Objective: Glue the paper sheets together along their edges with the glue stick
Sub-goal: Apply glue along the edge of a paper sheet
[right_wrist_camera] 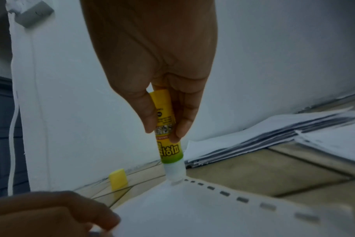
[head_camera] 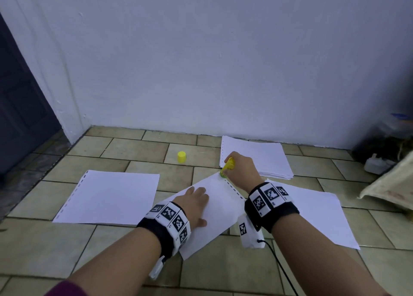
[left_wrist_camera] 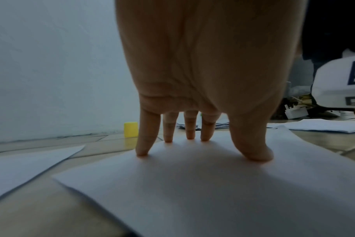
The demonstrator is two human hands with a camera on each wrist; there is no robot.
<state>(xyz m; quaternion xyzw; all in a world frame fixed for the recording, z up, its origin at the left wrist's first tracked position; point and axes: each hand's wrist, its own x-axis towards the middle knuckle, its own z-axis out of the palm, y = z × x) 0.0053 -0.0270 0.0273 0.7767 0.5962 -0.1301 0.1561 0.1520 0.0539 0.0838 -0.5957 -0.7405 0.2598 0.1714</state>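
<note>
Left hand (left_wrist_camera: pixel 203 72) flat on sheet (left_wrist_camera: pixel 192 184), glue stick (right_wrist_camera: pixel 168 144) seemingly touching corner

I am down on a floor (head_camera: pixel 138 150) of tan tiles with dark lines between them. A plain white wall (head_camera: pixel 201 60) stands in front of me. A dark door (head_camera: pixel 20 107) is on my left. The light is dim and bluish.

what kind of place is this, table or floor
Probably a room's floor, not a table: beige tiles run to a white wall, a dark door stands left, and paper sheets lie on the tiles.
</note>
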